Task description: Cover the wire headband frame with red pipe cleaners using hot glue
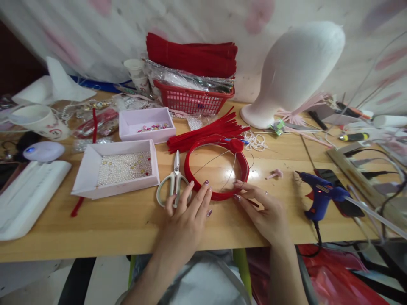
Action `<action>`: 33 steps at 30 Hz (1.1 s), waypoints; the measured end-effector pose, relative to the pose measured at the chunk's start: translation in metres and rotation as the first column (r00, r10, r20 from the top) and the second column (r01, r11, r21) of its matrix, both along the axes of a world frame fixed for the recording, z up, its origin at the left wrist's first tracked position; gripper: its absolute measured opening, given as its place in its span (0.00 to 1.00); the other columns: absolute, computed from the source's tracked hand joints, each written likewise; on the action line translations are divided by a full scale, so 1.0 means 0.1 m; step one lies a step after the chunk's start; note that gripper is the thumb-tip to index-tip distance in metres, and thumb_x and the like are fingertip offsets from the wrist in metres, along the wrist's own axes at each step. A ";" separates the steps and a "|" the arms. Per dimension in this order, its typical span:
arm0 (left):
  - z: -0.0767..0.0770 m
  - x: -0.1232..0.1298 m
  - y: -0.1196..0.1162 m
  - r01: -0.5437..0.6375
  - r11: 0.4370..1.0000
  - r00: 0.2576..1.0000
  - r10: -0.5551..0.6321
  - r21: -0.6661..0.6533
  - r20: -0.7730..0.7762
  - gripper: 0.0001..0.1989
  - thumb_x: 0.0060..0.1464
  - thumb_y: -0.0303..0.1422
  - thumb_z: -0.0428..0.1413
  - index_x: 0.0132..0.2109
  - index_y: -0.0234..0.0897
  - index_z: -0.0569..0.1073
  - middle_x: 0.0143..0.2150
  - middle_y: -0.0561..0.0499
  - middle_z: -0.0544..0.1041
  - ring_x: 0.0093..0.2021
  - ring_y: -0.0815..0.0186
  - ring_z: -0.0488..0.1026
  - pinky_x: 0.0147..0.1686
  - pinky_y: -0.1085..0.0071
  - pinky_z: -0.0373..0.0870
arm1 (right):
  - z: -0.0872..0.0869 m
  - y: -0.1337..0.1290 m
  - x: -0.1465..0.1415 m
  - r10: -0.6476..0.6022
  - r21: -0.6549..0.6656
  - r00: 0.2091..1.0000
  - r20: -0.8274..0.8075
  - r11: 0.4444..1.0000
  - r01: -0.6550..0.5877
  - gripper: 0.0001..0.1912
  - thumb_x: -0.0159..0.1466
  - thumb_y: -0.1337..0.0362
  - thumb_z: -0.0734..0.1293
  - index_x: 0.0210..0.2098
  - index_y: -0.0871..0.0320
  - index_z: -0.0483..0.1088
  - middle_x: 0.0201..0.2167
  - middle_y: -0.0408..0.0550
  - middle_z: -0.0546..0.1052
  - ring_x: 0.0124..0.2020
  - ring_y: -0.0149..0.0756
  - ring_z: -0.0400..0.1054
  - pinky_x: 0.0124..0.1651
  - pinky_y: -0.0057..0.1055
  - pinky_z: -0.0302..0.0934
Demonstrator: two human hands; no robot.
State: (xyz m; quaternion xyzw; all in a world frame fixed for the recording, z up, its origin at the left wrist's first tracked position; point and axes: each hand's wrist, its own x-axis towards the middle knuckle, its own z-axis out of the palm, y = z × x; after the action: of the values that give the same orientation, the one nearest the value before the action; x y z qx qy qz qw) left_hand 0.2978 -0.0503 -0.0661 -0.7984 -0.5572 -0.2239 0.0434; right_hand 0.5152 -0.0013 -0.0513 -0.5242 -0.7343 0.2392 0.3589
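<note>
A red fuzzy hoop [190, 176] lies on the table in front of me, with thin wires arching across its inside. On its far right side sits a round red piece [235, 145]. My left hand [187, 212] rests with fingers stretched out, the fingertips by the hoop's near left edge and over the handles of white-handled scissors [177, 178]. With thumb and forefinger, my right hand [262, 209] pinches the hoop's near right edge. A thin dark end shows beside these fingers; I cannot make out what it is.
Left stand a box of beads [117, 192] and a box of gems [146, 133]. Behind the hoop are red chenille stems [203, 133], a red basket [193, 101] and a white foam head [295, 72]. A blue glue gun [321, 195], its light on, lies right beside a phone [348, 207].
</note>
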 end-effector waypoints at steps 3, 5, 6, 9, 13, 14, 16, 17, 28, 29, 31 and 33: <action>0.00 0.00 0.02 0.002 1.000 1.000 -0.002 -0.011 0.001 0.21 0.67 0.25 0.48 0.64 0.37 0.69 0.66 0.49 0.72 0.63 0.49 0.66 0.56 0.53 0.56 | 0.01 0.00 0.01 0.000 -0.020 1.000 -0.028 1.000 0.000 0.07 0.67 0.64 0.67 0.31 0.53 0.74 0.48 0.51 0.83 0.50 0.43 0.79 0.44 0.36 0.76; 0.01 0.00 0.02 0.001 1.000 1.000 -0.001 -0.002 0.004 0.21 0.67 0.25 0.48 0.64 0.36 0.69 0.66 0.49 0.72 0.64 0.49 0.66 0.56 0.52 0.56 | -0.01 0.00 0.03 0.007 -0.042 0.999 -0.051 0.999 -0.009 0.07 0.67 0.64 0.67 0.32 0.53 0.74 0.49 0.51 0.82 0.51 0.42 0.78 0.46 0.36 0.76; 0.02 0.00 0.01 0.006 1.000 1.000 -0.006 0.013 0.014 0.21 0.67 0.25 0.49 0.64 0.36 0.69 0.66 0.49 0.72 0.63 0.50 0.66 0.56 0.53 0.56 | -0.02 0.00 0.04 0.010 -0.057 0.998 -0.060 0.998 -0.013 0.06 0.67 0.63 0.67 0.33 0.53 0.74 0.49 0.51 0.82 0.52 0.42 0.77 0.47 0.37 0.75; 0.04 -0.04 -0.04 0.032 0.994 0.988 -0.048 0.107 0.149 0.19 0.65 0.24 0.50 0.61 0.35 0.71 0.60 0.46 0.78 0.58 0.54 0.71 0.53 0.57 0.59 | -0.08 0.00 0.07 0.009 -0.096 0.996 -0.093 0.995 -0.018 0.06 0.68 0.61 0.67 0.35 0.53 0.73 0.49 0.51 0.81 0.54 0.42 0.76 0.51 0.39 0.74; 0.04 -0.09 -0.17 -0.028 0.991 0.870 -0.041 0.134 0.491 0.15 0.61 0.19 0.50 0.48 0.38 0.75 0.41 0.47 0.82 0.43 0.61 0.76 0.47 0.63 0.67 | -0.08 0.02 0.08 -0.045 -0.075 0.983 -0.180 0.997 0.032 0.06 0.67 0.60 0.69 0.34 0.53 0.74 0.42 0.49 0.81 0.48 0.39 0.77 0.47 0.35 0.74; 0.04 -0.09 -0.20 -0.031 0.994 0.832 -0.030 0.101 0.555 0.15 0.60 0.18 0.50 0.47 0.38 0.75 0.40 0.48 0.81 0.42 0.62 0.76 0.46 0.65 0.70 | -0.05 0.03 0.07 -0.057 -0.062 0.976 -0.211 0.997 0.045 0.06 0.67 0.60 0.69 0.33 0.53 0.75 0.40 0.49 0.81 0.45 0.38 0.77 0.45 0.34 0.74; 0.03 -0.07 -0.24 -0.002 1.000 0.746 -0.011 0.018 0.666 0.15 0.59 0.19 0.50 0.46 0.39 0.76 0.40 0.47 0.81 0.42 0.63 0.77 0.44 0.67 0.73 | 0.05 0.04 0.04 -0.069 -0.031 0.959 -0.275 0.998 0.063 0.06 0.65 0.61 0.71 0.31 0.54 0.76 0.37 0.48 0.81 0.41 0.38 0.78 0.43 0.33 0.74; 0.04 -0.04 -0.25 0.029 0.999 0.686 0.014 -0.046 0.727 0.14 0.60 0.21 0.51 0.46 0.39 0.76 0.40 0.47 0.81 0.41 0.63 0.78 0.42 0.68 0.74 | 0.11 0.05 0.03 -0.069 -0.022 0.951 -0.302 0.998 0.065 0.07 0.64 0.60 0.72 0.30 0.54 0.76 0.35 0.48 0.81 0.39 0.38 0.78 0.42 0.33 0.74; 0.26 0.36 0.14 0.544 0.786 -0.268 0.496 -0.295 0.826 0.22 0.55 0.50 0.63 0.48 0.38 0.80 0.44 0.45 0.83 0.40 0.63 0.77 0.38 0.71 0.72 | 0.47 0.01 0.04 -0.059 -0.082 0.920 -0.386 0.996 0.030 0.10 0.60 0.58 0.76 0.26 0.55 0.76 0.35 0.52 0.83 0.38 0.41 0.79 0.42 0.35 0.76; 0.25 0.36 0.17 0.562 0.787 -0.321 0.493 -0.256 0.809 0.23 0.54 0.50 0.64 0.50 0.40 0.80 0.46 0.45 0.83 0.43 0.62 0.77 0.41 0.69 0.72 | 0.47 0.00 0.05 -0.049 -0.088 0.918 -0.394 0.996 0.016 0.10 0.60 0.58 0.76 0.26 0.55 0.76 0.35 0.51 0.83 0.38 0.41 0.79 0.42 0.34 0.76; 0.25 0.34 0.22 0.596 0.783 -0.436 0.501 -0.177 0.748 0.27 0.50 0.52 0.66 0.52 0.43 0.79 0.49 0.46 0.82 0.48 0.60 0.77 0.47 0.66 0.72 | 0.47 0.00 0.09 -0.029 -0.098 0.914 -0.406 0.995 -0.012 0.09 0.60 0.59 0.76 0.26 0.54 0.77 0.35 0.49 0.83 0.38 0.39 0.79 0.43 0.32 0.75; 0.25 0.31 0.26 0.617 0.777 -0.525 0.524 -0.124 0.670 0.29 0.45 0.53 0.68 0.52 0.46 0.80 0.49 0.48 0.83 0.51 0.59 0.77 0.50 0.65 0.72 | 0.48 0.00 0.11 -0.017 -0.101 0.912 -0.410 0.995 -0.027 0.08 0.61 0.60 0.76 0.27 0.53 0.77 0.35 0.48 0.83 0.39 0.38 0.79 0.44 0.31 0.75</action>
State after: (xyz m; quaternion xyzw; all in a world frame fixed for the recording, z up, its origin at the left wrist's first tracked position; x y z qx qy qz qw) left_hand 0.3288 -0.0238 -0.0408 -0.1430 -0.2609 -0.5963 -0.7456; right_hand 0.5267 -0.0008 -0.0035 -0.4784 -0.6306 0.3826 0.4765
